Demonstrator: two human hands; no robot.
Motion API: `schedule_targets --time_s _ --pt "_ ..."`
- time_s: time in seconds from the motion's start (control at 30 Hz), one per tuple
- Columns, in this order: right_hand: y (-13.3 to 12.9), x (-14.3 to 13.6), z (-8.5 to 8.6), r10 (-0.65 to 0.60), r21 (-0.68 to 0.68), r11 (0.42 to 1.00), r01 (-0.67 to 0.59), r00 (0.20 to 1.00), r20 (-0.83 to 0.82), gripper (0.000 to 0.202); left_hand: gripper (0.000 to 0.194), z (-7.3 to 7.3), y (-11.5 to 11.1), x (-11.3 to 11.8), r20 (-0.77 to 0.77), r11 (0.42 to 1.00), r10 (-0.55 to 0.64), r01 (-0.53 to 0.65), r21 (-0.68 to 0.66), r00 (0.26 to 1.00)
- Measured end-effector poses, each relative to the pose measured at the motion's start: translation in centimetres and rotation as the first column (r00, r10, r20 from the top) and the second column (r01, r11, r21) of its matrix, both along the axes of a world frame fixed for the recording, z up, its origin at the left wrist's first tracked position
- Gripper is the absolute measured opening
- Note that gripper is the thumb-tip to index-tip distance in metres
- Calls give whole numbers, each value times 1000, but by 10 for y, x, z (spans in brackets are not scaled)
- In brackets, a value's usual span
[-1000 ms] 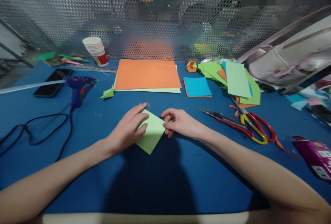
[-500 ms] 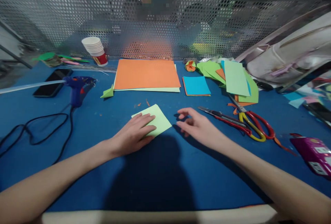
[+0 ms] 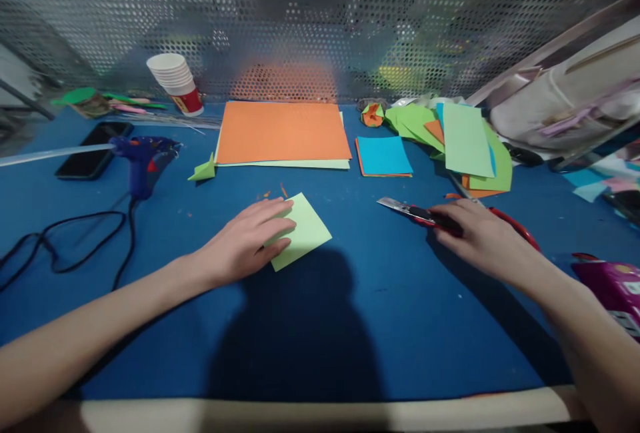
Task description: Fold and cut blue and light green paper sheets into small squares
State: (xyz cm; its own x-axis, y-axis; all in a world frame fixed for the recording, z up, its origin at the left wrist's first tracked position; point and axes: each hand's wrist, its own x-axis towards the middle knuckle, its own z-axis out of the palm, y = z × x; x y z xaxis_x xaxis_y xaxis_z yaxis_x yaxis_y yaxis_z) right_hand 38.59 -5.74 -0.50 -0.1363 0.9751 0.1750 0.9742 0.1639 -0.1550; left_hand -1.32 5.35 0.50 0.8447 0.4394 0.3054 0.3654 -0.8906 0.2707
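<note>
My left hand (image 3: 253, 240) lies with fingers spread over a square of pale green paper (image 3: 307, 230) on the blue tabletop, pressing its left part. The paper sits turned, with one corner pointing right. On the right, my right hand (image 3: 480, 233) is closed around the handle of a box cutter (image 3: 413, 212). Its metal blade end points left, towards the paper. Partly hidden behind that hand are scissors (image 3: 515, 226), with a red handle loop showing.
Orange sheets (image 3: 285, 133) and small blue squares (image 3: 384, 156) lie at the back. A glue gun (image 3: 143, 166), phone (image 3: 93, 150) and stacked paper cups (image 3: 177, 83) stand left. Green paper pieces (image 3: 467, 140), a pale bag (image 3: 565, 103) and a purple object (image 3: 613, 293) are right.
My right hand has moved right from beside the green paper and taken hold of the box cutter. My left hand stays on the paper, shifted slightly left.
</note>
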Motion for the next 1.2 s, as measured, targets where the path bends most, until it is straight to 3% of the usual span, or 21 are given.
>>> schedule_targets --time_s 0.17,0.33,0.47,0.77,1.2 --pt "12 -37 17 85 -5 996 -86 991 -102 32 28 -1 7 22 -41 999 -47 46 -2 998" --pt "22 -56 14 181 1 983 -183 968 -172 31 35 -15 13 32 -115 993 -105 110 43 988" --pt "18 -59 9 227 45 974 -223 949 -219 31 37 -20 14 30 -175 991 -112 124 56 978" --pt "13 -61 4 317 104 947 -303 934 -164 32 40 -24 14 29 -198 994 -101 107 19 975" --pt "15 -58 4 364 71 931 -358 907 -213 33 41 -24 11 30 -270 995 -82 92 25 959"
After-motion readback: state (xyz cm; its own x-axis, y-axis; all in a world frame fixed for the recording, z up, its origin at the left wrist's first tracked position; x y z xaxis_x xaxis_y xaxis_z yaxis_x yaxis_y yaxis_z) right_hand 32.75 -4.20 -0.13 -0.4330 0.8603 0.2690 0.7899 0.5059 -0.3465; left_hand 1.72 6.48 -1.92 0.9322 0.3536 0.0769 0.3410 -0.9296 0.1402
